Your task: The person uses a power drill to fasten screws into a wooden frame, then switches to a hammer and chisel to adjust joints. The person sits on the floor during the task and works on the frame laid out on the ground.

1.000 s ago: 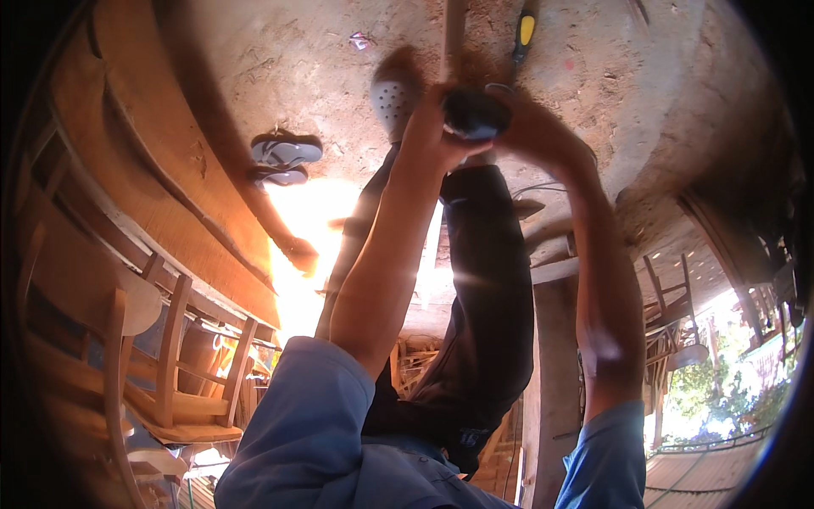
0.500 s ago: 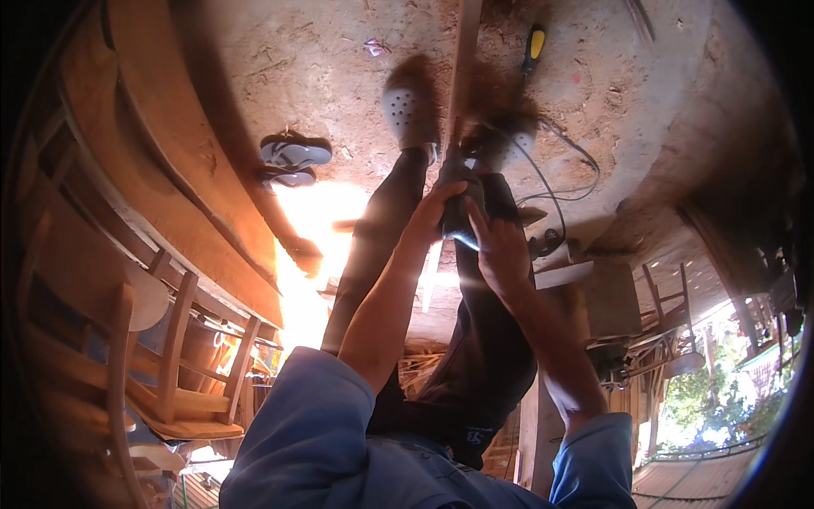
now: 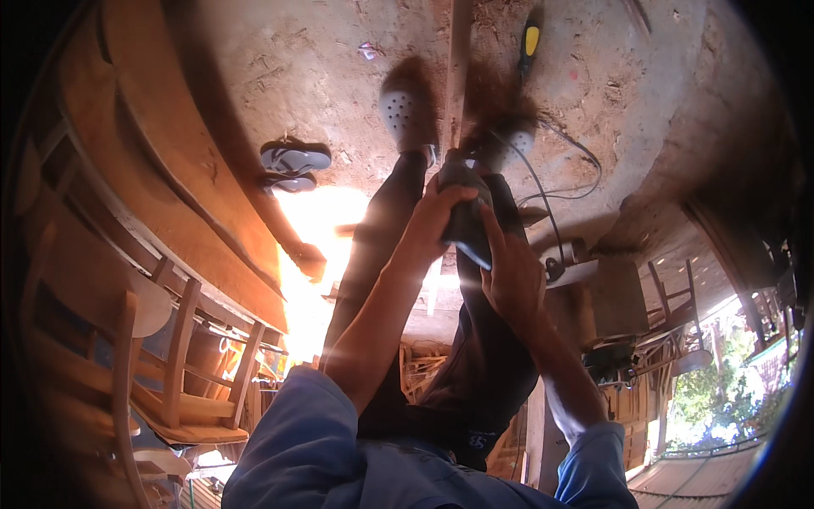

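Observation:
Between my legs I hold a dark hand-sized power tool with a pale near edge; its exact kind cannot be made out. My left hand is closed round its left and upper side. Along its right side lies my right hand, fingers bent against the body. A long narrow wooden strip runs from the far edge, between my grey clogs, and passes beneath the tool. A dark cord loops on the floor at the tool's right; where it joins is hidden.
A screwdriver-like tool with a yellow and black handle lies far right of the strip. Dark flip-flops rest at left, beside large curved wooden boards. Wooden chairs stand lower left. Shavings dot the floor.
The tool has tilted, its near end swinging toward the right and nearer to me. Both hands moved with it; my right hand shifted right and nearer to me.

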Tool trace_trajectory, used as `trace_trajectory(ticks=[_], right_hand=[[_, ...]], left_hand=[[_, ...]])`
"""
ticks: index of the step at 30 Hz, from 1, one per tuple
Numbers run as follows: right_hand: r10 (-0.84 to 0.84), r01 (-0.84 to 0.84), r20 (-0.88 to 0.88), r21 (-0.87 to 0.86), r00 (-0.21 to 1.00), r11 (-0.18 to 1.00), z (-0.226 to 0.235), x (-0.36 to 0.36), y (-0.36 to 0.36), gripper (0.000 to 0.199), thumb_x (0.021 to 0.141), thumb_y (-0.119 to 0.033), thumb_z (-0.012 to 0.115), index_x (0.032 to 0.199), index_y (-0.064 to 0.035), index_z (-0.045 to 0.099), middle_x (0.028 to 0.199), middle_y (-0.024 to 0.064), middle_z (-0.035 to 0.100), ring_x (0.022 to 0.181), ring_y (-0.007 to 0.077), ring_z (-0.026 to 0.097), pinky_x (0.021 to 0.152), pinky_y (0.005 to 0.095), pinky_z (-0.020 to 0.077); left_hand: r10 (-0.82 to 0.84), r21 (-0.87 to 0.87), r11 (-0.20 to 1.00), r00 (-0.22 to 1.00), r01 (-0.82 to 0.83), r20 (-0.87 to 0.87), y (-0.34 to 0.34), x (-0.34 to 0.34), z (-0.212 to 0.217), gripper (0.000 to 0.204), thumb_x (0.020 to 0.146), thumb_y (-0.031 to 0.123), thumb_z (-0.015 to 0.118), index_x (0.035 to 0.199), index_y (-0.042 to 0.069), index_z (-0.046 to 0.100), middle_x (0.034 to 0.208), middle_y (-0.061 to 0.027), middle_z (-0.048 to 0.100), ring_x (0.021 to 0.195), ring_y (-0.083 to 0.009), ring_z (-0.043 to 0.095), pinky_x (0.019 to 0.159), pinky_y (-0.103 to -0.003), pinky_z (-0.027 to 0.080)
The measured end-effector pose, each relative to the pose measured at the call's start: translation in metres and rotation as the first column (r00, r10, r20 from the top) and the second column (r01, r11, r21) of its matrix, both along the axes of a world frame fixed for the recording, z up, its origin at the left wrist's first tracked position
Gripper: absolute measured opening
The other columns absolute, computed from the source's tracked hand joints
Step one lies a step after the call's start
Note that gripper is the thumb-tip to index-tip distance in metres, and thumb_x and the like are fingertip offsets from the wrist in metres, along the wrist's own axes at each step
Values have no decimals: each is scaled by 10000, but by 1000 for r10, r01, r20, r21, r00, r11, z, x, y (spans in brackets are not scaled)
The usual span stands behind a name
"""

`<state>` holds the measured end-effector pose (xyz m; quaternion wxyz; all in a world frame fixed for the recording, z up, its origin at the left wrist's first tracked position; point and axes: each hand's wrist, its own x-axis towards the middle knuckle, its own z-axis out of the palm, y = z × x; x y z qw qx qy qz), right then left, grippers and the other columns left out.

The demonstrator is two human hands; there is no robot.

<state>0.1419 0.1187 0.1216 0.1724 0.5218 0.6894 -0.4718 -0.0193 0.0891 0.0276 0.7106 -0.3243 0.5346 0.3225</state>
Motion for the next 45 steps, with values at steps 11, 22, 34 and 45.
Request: trace_trajectory(ticks=[11, 22, 34, 45], right_hand=[[-197, 195, -50, -35, 979, 980, 16, 5, -26, 940, 732, 79, 752, 1585, -66, 384, 953, 192, 632, 885, 405, 642, 790, 512, 526], [-114, 113, -64, -11, 991, 993, 5, 8, -35, 1053, 650, 102, 780, 1601, -65, 361, 923, 158, 607, 838, 368, 624, 753, 476, 521], [-123, 124, -75, 13, 990, 992, 2, 3, -23, 1059, 663, 85, 790, 1610, -114, 360, 924, 168, 609, 850, 384, 633, 755, 493, 522], [-113, 110, -27, -91, 993, 990, 0, -1, 67, 902, 773, -31, 730, 1585, -198, 375, 914, 211, 728, 826, 433, 722, 709, 528, 569]], left_hand=[[-109, 94, 988, 988, 119, -108, 5, 11, 37, 638, 850, 60, 727, 1432, 101, 468, 1161, -89, 611, 1027, -169, 646, 838, -304, 574], [-56, 90, 994, 991, 67, -121, -8, 9, 30, 584, 861, 62, 719, 1401, 107, 500, 1135, -83, 626, 987, -179, 665, 818, -315, 579], [-4, 122, 992, 994, 17, -108, 2, 6, 30, 577, 885, 64, 694, 1416, 95, 471, 1154, -102, 621, 1019, -193, 666, 836, -317, 581], [-377, 26, 920, 901, 391, -216, 65, -10, 22, 870, 939, 504, 716, 1606, 102, 326, 1305, -121, 601, 1142, -221, 656, 936, -359, 554]])
